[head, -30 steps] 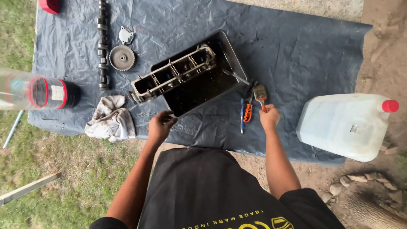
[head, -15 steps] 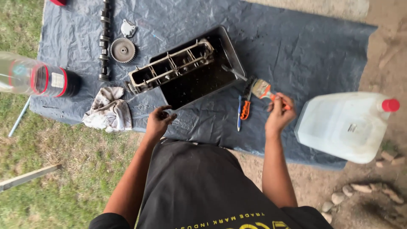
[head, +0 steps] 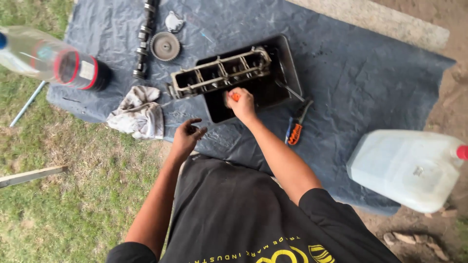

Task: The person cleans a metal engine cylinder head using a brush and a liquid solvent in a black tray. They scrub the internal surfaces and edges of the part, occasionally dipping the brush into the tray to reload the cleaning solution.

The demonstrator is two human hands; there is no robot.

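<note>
1. Head view, the only view. Blue tarp spread over grass and dirt, carrying all the parts; likely laid to keep them off the ground.
2. Black tray, at centre. An open metal engine block rests across its 10 o'clock corner, tilted, openings up, probably so that drips fall into the tray.
3. Right hand, reaching over the tray's 6 o'clock half, just below the block. Fingers clenched around a small brush, of which only an orange bit and a pale tip show; bristle end points toward the block.
4. Left hand, at 7 o'clock from the tray, over the tarp's near edge. Fingers loosely curled, palm up, grasping nothing, touching nothing.
5. Screwdriver, orange and black handle, on the tarp at 4 o'clock from the tray, apart from both hands.
6. Grey rag, crumpled, at 9 o'clock from the left hand, within easy reach.
7. Camshaft and toothed gear, side by side at 11 o'clock; a small metal cover just above the gear.
8. Clear plastic bottle, lying on its side at the tarp's 9 o'clock edge, dark liquid in its lower part.
9. White plastic jug, red cap, at 4 o'clock, partly off the tarp.
</note>
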